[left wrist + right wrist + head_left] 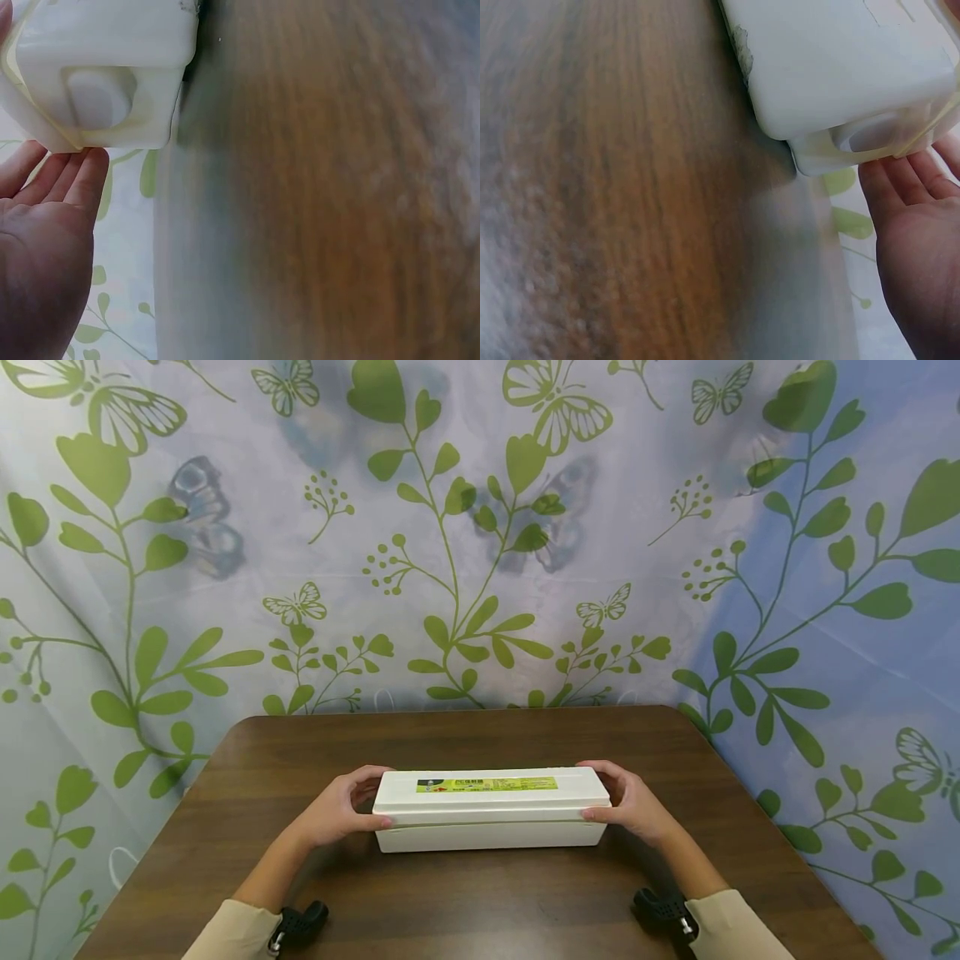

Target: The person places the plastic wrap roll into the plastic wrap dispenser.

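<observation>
A long white cling film box [491, 837] with a yellow-green label on its lid lies crosswise on the brown table, long side toward me. My left hand [337, 807] grips its left end, thumb on the front and fingers behind. At the right end my right hand [633, 803] holds it the same way. In the left wrist view, a cut-out in the end of the box [154, 112] shows a round white roll end; the left hand's fingers [86, 180] touch the far side. The right wrist view shows the right hand [922, 247] against the opposite end.
The wooden table [480, 910] has rounded far corners. Behind it hangs a pale curtain [480, 568] printed with green leaves and butterflies. Black straps [300, 927] sit on both wrists, by the beige sleeves.
</observation>
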Motion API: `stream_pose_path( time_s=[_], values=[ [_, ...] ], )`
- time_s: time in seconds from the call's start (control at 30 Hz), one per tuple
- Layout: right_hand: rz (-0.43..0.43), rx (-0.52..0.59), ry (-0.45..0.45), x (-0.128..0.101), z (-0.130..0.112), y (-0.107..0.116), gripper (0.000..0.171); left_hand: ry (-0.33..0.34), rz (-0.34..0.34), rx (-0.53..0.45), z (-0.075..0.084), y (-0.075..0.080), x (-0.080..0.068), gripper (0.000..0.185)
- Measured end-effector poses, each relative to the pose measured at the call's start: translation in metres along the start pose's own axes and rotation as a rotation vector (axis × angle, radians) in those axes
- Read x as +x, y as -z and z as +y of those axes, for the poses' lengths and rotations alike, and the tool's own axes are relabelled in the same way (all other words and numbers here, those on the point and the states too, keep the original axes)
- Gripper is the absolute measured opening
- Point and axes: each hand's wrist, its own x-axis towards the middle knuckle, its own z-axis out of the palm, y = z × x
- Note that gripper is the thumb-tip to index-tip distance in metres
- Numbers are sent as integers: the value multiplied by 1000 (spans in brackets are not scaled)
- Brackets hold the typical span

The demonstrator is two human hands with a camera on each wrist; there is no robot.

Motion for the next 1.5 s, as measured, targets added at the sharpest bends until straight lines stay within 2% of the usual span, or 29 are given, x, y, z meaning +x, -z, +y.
stream_pose_path(
  time_s=[0.3, 0.83, 1.5],
  values=[
    [-6, -4, -23, 1, -1, 0, 71, -6, -7, -11, -2, 1, 0, 66],
    [-9, -6, -24, 1, 0, -1, 72, -78, -10, 37, 3, 2, 0, 68],
    [-10, -16, -31, 0, 0, -1, 74, -69, -12, 40, 1, 2, -2, 70]
  ],
)
